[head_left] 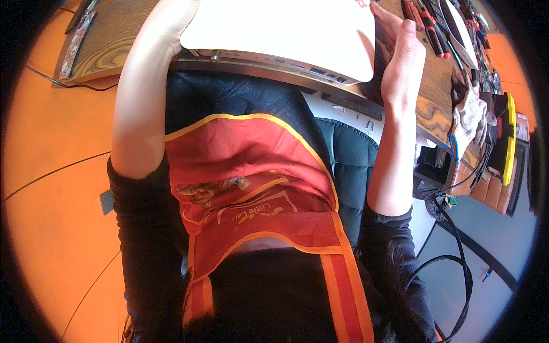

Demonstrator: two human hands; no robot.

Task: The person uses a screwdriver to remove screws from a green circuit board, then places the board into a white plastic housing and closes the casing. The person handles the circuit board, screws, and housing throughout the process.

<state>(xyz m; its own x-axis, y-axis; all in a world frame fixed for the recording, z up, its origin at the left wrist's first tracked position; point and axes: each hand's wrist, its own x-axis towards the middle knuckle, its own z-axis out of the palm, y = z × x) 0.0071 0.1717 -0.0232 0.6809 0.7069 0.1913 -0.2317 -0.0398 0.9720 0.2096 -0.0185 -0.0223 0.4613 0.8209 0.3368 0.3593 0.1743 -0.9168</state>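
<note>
A flat white electronic box (280,40) with rounded corners and a row of ports along its near edge is between my two hands, over the table's front edge. Its far part is cut off by the top of the view. My left hand (180,23) is against its left side, with the fingers out of sight. At the right side my right hand (400,63) grips it, the thumb extended and the other fingers partly hidden beside the box. A dark shadow falls on the box's right part.
The wooden table (108,40) carries screwdrivers (433,31) and other hand tools at the right. Work gloves (470,111) hang at its right edge, near a yellow-edged item (509,140). Black cables (457,251) loop down at the right. A dark padded chair (351,160) stands under me.
</note>
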